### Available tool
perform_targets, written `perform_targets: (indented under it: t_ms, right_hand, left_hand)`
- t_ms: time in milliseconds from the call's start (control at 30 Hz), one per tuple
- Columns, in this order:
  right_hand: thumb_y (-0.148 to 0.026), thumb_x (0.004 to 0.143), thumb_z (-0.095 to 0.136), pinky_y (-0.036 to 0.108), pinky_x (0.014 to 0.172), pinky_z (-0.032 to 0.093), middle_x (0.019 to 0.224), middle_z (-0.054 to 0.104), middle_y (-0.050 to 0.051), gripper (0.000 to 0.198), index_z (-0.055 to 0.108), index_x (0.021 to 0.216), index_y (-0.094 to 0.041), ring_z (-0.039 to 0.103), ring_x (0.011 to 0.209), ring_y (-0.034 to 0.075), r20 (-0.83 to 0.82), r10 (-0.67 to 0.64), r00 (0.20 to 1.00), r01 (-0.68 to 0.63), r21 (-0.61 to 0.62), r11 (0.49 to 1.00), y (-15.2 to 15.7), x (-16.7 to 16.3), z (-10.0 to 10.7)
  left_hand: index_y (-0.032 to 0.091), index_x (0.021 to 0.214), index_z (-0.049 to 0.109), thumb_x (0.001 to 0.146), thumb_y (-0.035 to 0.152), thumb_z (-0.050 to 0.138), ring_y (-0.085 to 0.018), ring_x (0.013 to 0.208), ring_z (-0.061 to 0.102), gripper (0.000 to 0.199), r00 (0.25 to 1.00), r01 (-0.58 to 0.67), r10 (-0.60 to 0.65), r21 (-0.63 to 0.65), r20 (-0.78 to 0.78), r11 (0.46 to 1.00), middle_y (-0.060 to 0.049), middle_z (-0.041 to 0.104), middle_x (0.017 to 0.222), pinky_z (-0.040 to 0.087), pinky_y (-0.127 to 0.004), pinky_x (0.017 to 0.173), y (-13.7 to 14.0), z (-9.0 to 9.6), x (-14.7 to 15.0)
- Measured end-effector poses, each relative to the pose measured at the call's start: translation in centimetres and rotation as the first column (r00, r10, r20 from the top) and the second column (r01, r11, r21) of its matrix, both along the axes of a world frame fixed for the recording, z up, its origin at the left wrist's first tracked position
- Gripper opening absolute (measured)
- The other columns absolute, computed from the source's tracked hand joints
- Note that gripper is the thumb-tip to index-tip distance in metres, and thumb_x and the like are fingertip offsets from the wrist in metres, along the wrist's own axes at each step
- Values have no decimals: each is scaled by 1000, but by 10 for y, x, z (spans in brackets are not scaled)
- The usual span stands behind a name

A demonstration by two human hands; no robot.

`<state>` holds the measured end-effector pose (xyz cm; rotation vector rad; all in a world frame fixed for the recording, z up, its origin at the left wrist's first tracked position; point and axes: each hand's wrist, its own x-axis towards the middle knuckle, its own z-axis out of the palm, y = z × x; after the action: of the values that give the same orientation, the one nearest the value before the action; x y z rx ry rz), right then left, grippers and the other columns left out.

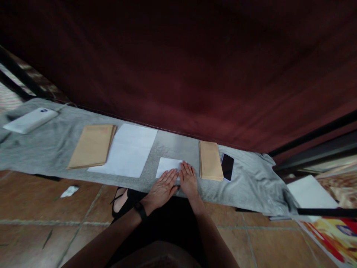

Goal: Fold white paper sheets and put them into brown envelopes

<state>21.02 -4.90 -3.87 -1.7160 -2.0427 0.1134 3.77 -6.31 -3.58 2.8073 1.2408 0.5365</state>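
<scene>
A small folded sheet of white paper (168, 163) lies on the grey cloth in front of me. My left hand (164, 188) rests flat on its near edge, fingers stretched out and pointing to the upper right. Over the paper's right end lies my right hand (188, 180), also flat with its fingers extended. Both hands press down side by side, and they cover part of the paper. To the left is a stack of larger white sheets (134, 149). A stack of brown envelopes (211, 160) sits just right of my right hand.
A larger pile of brown envelopes (93, 145) overlaps the white sheets. A phone (228, 166) lies beside the right envelopes. At the far left is a white device (30, 120) with a cable. A dark red curtain (178, 74) hangs behind the narrow cloth-covered surface (245, 182).
</scene>
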Motion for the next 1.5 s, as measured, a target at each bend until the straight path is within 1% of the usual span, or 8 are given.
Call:
perform_targets:
  t_ms: [233, 467, 700, 867, 1133, 1300, 1400, 1500]
  right_hand:
    - [-16, 98, 44, 39, 106, 44, 128, 67, 14, 39, 63, 132, -15, 60, 120, 24, -106, -258, 960, 258, -10, 966, 3, 6, 6]
    - [-22, 94, 55, 30, 85, 51, 105, 72, 13, 28, 67, 118, -15, 70, 94, 23, -157, -448, 880, 390, -301, 870, 11, -5, 22]
    - [-29, 89, 56, 26, 75, 53, 88, 75, 6, 19, 71, 92, -19, 70, 84, 19, -422, -468, 777, 292, -416, 861, 13, 2, 20]
    - [-40, 89, 49, 20, 51, 51, 74, 71, -1, 29, 70, 87, -20, 63, 59, 13, -587, -431, 686, 175, -442, 880, 2, -1, 15]
    - [-51, 92, 48, 25, 54, 55, 75, 71, 1, 37, 70, 94, -21, 64, 61, 16, -779, -298, 551, 63, -317, 946, -10, -5, 39]
    - [-54, 102, 29, 29, 66, 59, 99, 77, 12, 55, 68, 113, -18, 74, 85, 21, -827, -291, 482, 90, -283, 955, -6, -3, 41]
    - [-56, 99, 39, 31, 65, 59, 103, 77, 11, 51, 65, 119, -18, 74, 83, 21, -862, -351, 367, 43, -361, 932, -8, -9, 29]
    - [-54, 93, 50, 31, 63, 58, 103, 77, 10, 48, 64, 121, -18, 74, 78, 21, -886, -391, 250, -19, -409, 912, -11, -15, 16]
  left_hand:
    - [3, 150, 41, 102, 43, 41, -31, 149, 33, 62, 984, -177, 176, 52, 22, 983, -22, 38, 157, 32, -48, 121, -3, -9, -22]
    - [19, 152, 43, 100, 40, 49, -33, 150, 30, 57, 984, -177, 176, 52, 25, 983, -18, 32, 162, 33, -50, 119, -3, -6, -21]
    - [19, 150, 46, 99, 38, 51, -32, 149, 32, 55, 980, -200, 199, 31, 20, 979, -18, 33, 161, 33, -50, 119, -5, -2, -19]
    - [12, 146, 50, 97, 32, 48, -33, 147, 37, 53, 959, -283, 282, -39, -31, 958, -20, 43, 156, 32, -52, 119, -6, 6, 0]
    - [7, 144, 50, 92, 16, 40, -32, 136, 51, 54, 941, -294, 313, -149, 129, 944, -21, 53, 148, 41, -48, 110, 4, 45, 25]
    - [14, 113, 70, 100, 43, 39, -31, 109, 65, 45, 630, -205, 510, -508, 586, 836, -15, 73, 113, 49, -46, 97, 21, 67, 27]
    - [13, 98, 69, 100, 58, 31, -24, 80, 69, 58, 386, -53, 667, -706, 638, 706, -13, 74, 91, 55, -36, 69, 22, 66, 30]
    - [14, 95, 67, 85, 63, 58, -19, 71, 67, 52, 90, 236, 822, -814, 563, 532, -11, 74, 89, 51, -29, 59, 16, 58, 30]
